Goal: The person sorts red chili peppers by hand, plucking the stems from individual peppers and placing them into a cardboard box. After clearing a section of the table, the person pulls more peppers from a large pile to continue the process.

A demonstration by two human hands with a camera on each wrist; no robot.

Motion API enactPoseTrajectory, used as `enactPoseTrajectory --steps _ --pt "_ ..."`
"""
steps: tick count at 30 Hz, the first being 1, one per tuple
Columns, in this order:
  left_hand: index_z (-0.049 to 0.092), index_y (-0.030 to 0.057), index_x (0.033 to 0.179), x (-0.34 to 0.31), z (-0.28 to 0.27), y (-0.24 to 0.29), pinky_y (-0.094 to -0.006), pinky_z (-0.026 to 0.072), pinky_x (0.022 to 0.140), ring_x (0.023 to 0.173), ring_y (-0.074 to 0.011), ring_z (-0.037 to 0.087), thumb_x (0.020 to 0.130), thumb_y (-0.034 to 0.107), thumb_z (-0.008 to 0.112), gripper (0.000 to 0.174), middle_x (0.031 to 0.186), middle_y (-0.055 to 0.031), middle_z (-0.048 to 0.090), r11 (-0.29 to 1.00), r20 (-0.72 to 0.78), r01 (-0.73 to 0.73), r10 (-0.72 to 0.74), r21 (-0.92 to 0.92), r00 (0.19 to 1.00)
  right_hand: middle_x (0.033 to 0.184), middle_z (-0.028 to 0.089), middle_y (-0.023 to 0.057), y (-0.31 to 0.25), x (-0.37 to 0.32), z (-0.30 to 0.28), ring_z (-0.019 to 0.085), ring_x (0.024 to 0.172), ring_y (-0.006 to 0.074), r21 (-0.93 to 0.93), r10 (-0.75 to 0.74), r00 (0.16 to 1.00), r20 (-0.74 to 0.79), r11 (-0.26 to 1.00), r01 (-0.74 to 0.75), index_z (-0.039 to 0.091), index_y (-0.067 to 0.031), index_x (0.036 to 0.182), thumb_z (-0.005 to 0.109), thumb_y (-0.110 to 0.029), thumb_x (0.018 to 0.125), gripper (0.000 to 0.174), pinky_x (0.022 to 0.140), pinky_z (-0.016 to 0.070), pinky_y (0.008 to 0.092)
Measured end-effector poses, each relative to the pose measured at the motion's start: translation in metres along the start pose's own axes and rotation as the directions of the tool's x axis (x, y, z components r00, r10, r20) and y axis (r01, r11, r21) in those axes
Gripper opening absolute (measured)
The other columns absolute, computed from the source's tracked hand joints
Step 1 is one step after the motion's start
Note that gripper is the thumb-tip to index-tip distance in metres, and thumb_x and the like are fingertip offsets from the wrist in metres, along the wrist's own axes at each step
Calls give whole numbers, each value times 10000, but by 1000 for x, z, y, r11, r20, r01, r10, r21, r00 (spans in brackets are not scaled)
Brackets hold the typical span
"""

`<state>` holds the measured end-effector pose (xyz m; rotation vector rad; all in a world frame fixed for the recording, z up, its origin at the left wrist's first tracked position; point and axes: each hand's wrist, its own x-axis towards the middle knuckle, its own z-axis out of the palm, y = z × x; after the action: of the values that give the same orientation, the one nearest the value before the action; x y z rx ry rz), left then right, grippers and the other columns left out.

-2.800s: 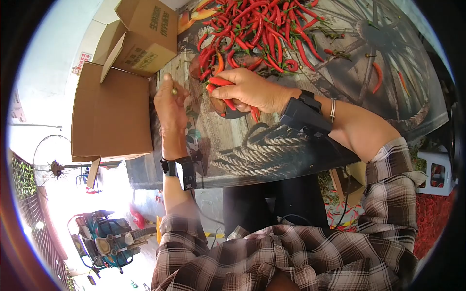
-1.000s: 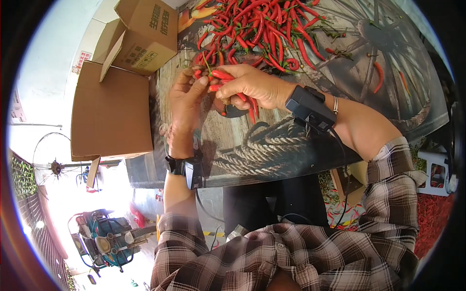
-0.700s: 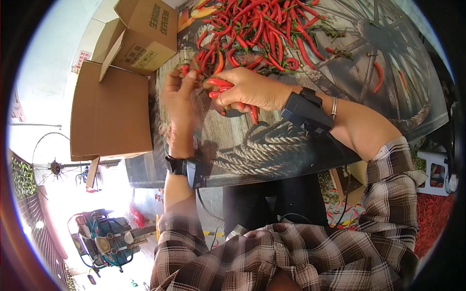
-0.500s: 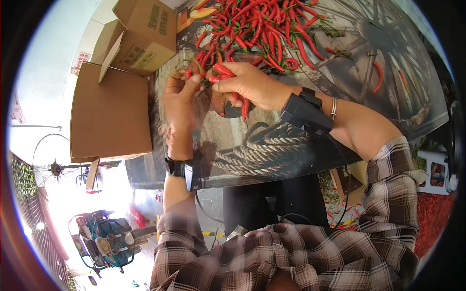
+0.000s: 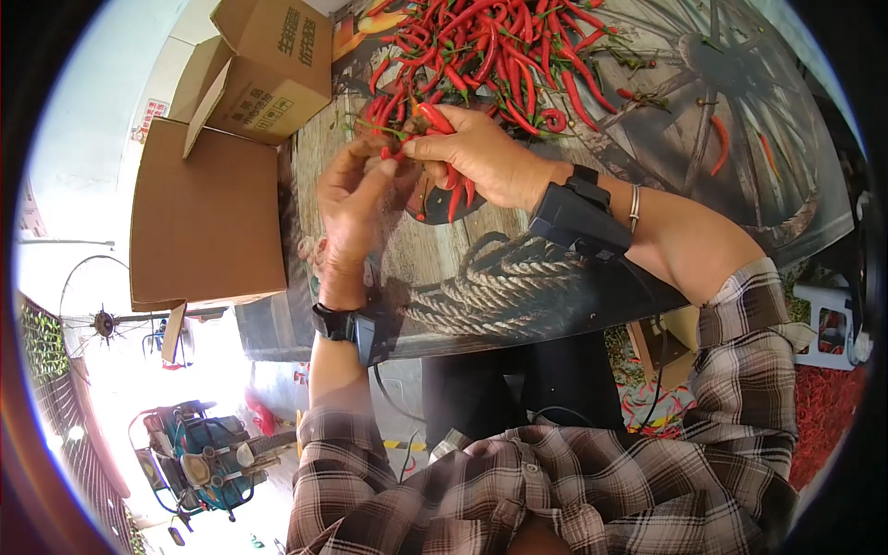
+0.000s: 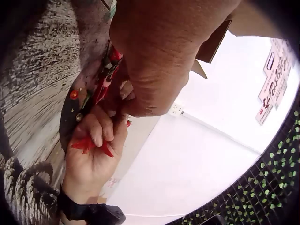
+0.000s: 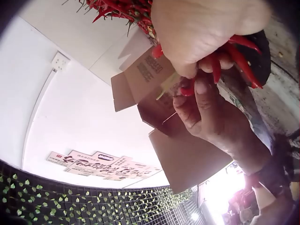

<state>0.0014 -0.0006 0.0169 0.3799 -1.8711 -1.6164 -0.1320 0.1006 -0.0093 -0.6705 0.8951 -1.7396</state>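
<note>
My right hand (image 5: 504, 165) grips several red chili peppers (image 5: 433, 117), their tips sticking out below the curled fingers; in the right wrist view, more of these red tips (image 7: 244, 64) show. Right at its thumb, my left hand (image 5: 348, 211) pinches a small red chili pepper (image 7: 188, 88) between thumb and forefinger. A pale green stem (image 7: 168, 86) points away from that pepper. In the left wrist view the back of the left hand (image 6: 152, 56) hides most of the pinch. Beyond both hands lies a large pile of red chili peppers (image 5: 490, 46).
An open cardboard box (image 5: 208, 217) stands at the left, close to the left hand. Loose stems (image 5: 638, 60) and single peppers (image 5: 720, 145) lie to the right on the printed tabletop (image 5: 629, 185). The table's front edge is near the body.
The left hand, apart from the right at first, has come over to it and now meets it at the peppers. The right hand's bunch has tilted, and both hands have shifted slightly.
</note>
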Motion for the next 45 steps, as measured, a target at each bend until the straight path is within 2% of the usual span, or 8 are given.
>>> enactPoseTrajectory --steps 5,7,14,20,26,28,34,45 --pt "570 -11 1055 3 -8 -1 -264 475 663 784 -124 584 845 144 615 265 931 -70 625 975 -51 120 -132 -189 990 628 492 -11 -4 -5 2 470 517 61 -106 34 999 13 994 -33 540 -23 939 604 -109 837 148 461 384 208" --pt "595 -3 1016 2 -8 -4 -246 456 637 763 -108 572 844 157 627 238 896 -53 627 986 -51 94 -88 135 995 626 490 -13 -6 -6 2 468 511 61 -155 65 998 28 986 -60 540 -26 935 605 -121 833 153 455 382 210" --pt "611 25 863 1 2 1 -213 411 594 658 -76 517 856 142 620 118 750 -5 597 992 -92 46 -35 118 995 651 537 1 -3 -6 1 477 502 53 -141 78 995 55 988 -70 551 -27 925 591 -122 831 139 431 379 198" --pt "551 101 784 8 -20 -15 -198 358 529 593 -41 457 852 136 620 103 678 41 513 962 -117 269 -273 -44 955 739 602 46 -1 -12 6 480 496 45 -365 99 967 233 931 -7 562 -13 940 572 -101 829 142 418 374 195" --pt "572 69 759 15 -40 -18 -184 292 466 518 -21 394 838 219 647 185 605 37 489 983 -421 178 -181 -48 888 706 562 25 -7 -12 4 426 472 37 -275 103 959 265 961 -28 568 -14 951 555 -104 841 143 412 318 207" --pt "602 36 810 18 -43 -21 -208 372 544 575 -70 468 828 259 657 230 669 5 537 913 -376 203 -60 354 925 669 531 6 -12 -12 7 427 471 39 -134 151 974 171 983 -129 570 -11 945 554 -113 848 142 415 318 206" --pt "622 9 1027 24 -14 -18 -306 447 748 813 -192 577 801 302 670 373 911 -93 609 714 -162 60 77 698 984 685 524 25 -9 -6 1 451 493 76 156 133 975 178 974 -162 563 -15 898 590 -138 854 134 414 328 224" --pt "627 24 980 23 -31 -24 -334 441 680 744 -253 574 776 186 630 261 854 -141 581 487 -88 30 97 873 991 715 528 21 -8 -5 -3 476 543 76 152 145 968 206 972 -178 553 -15 889 602 -136 851 136 434 353 227"
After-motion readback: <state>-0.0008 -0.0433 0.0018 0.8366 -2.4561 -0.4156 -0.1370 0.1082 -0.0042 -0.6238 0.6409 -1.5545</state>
